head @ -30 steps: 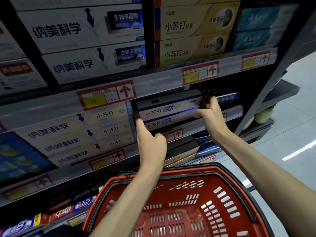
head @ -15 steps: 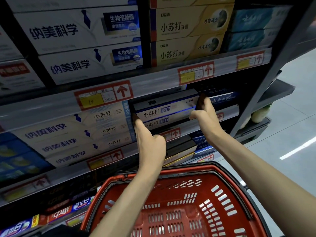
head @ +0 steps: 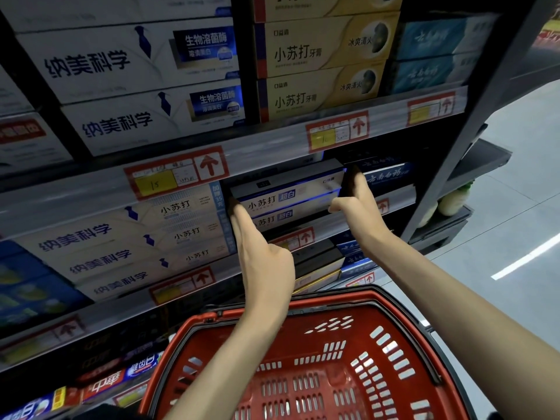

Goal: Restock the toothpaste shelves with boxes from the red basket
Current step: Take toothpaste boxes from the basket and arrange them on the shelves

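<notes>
the top 小苏打 超白 box (head: 288,189) lies on its shelf with the long side running left to right, caught between both hands, neither one nearer. the left hand (head: 266,262) is at the box's left end, fingers straight and pressed together, tips on the end. the right hand (head: 360,204) is at the box's right end, thumb poking across the front. its fingertips are in shadow, so i think it's only pressing. next up is probably a straight push back. left of the box are 纳美科学 boxes (head: 121,253), above it yellow 小苏打牙膏 boxes (head: 318,95) and a tag (head: 157,184) reading 15. the red basket (head: 303,341) is below it.

Two white-and-blue toothpaste boxes (head: 285,197) lie stacked flat on the middle shelf (head: 397,204), long faces outward. The red basket (head: 333,296) sits below.
</notes>
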The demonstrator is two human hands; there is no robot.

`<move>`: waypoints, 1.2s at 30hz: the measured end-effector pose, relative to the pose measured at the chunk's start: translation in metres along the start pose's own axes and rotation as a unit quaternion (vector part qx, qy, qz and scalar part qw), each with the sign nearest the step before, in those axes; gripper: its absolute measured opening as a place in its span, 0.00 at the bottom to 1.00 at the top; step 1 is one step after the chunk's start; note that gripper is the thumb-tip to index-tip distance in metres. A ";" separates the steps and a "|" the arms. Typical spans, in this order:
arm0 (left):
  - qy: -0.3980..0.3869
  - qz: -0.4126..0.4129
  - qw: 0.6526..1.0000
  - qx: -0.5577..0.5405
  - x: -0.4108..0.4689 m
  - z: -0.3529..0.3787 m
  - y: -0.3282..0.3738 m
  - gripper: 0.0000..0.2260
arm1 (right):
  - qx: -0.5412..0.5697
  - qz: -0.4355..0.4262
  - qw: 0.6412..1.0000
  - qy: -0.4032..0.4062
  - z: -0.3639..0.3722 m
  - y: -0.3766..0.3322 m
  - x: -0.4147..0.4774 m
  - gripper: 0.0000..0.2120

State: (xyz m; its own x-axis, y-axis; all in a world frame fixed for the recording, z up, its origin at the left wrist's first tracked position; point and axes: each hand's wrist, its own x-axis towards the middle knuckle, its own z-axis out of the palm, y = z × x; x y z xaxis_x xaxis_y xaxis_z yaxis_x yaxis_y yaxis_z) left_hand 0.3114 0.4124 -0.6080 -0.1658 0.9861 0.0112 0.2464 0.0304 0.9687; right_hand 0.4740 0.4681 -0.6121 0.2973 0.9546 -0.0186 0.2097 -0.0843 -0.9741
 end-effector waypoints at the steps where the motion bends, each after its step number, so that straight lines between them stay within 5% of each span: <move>1: 0.000 0.005 1.000 -0.006 -0.003 -0.002 0.000 0.40 | -0.002 0.000 1.000 0.002 -0.002 -0.001 -0.002 0.44; 7: -0.026 0.046 0.998 -0.046 -0.030 -0.017 -0.011 0.39 | -0.009 0.011 0.999 0.034 -0.018 -0.005 -0.024 0.44; 12: -0.153 -0.060 0.986 -0.040 -0.061 -0.026 -0.030 0.22 | -0.104 0.016 0.994 0.029 -0.029 -0.002 -0.065 0.38; 15: -0.198 -0.156 0.967 -0.043 -0.071 -0.030 -0.044 0.15 | -0.027 0.120 0.992 0.014 -0.034 0.002 -0.091 0.27; 18: -0.208 -0.245 0.946 -0.054 -0.076 -0.034 -0.057 0.15 | 0.115 0.286 0.950 -0.045 -0.040 -0.001 -0.116 0.08; 22: -0.205 -0.327 0.915 -0.115 -0.076 -0.043 -0.062 0.16 | 0.117 0.331 0.933 -0.072 -0.049 0.003 -0.132 0.11; 29: -0.211 -0.327 0.912 -0.131 -0.069 -0.045 -0.076 0.15 | 0.109 0.338 0.931 -0.084 -0.054 0.010 -0.143 0.14; 36: -0.302 -0.258 0.911 0.111 -0.069 -0.018 -0.182 0.05 | 0.078 0.330 0.936 -0.094 -0.053 0.014 -0.150 0.16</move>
State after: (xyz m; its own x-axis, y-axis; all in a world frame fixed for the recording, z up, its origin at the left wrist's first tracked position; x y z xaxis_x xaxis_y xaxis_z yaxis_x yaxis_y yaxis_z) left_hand 0.2608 0.3356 -0.7801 0.2242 0.7395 -0.6348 0.4832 0.4813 0.7313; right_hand 0.4814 0.3092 -0.6111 0.1418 0.7435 -0.6535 -0.1048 -0.6452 -0.7568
